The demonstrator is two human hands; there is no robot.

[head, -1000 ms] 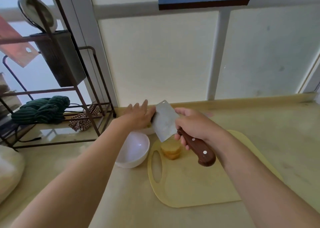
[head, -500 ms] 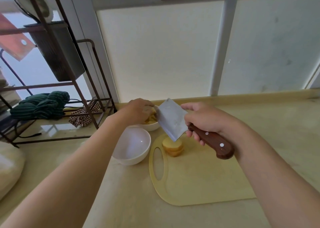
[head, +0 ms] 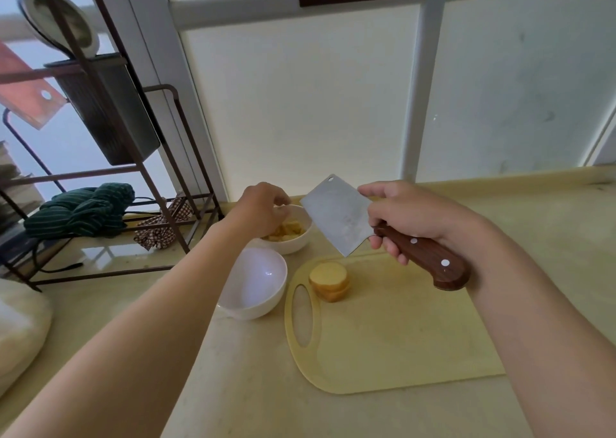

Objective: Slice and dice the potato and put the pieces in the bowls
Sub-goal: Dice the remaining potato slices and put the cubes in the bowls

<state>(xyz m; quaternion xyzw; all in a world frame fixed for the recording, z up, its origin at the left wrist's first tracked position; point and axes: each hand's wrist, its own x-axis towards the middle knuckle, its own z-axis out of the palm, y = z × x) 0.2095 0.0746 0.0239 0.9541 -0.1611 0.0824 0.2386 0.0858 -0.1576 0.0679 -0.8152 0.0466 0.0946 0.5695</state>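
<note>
**Countertop, cream stone: cleaver raised, left hand over far bowl**

Countertop (head: 233,387) runs along a pale panelled wall, and a dark metal rack (head: 166,211) at far left holds a green striped cloth (head: 80,211).

I see the yellow cutting board (head: 400,337) lying flat right of centre. A short stack of potato slices (head: 329,281) sits on its left end, just beside the handle slot.

Two white bowls stand left of the board. The near bowl (head: 256,311) almost touches the board's edge. The far bowl (head: 301,241) sits behind it and holds diced potato (head: 290,229).

My left hand (head: 263,204) is over the far bowl with its fingers curled downward. I cannot tell whether they pinch any pieces.

My right hand (head: 410,217) is wrapped round the brown handle of the cleaver (head: 336,214). The blade is in the air, above the board and beside the far bowl, with its flat turned toward the camera.
</note>
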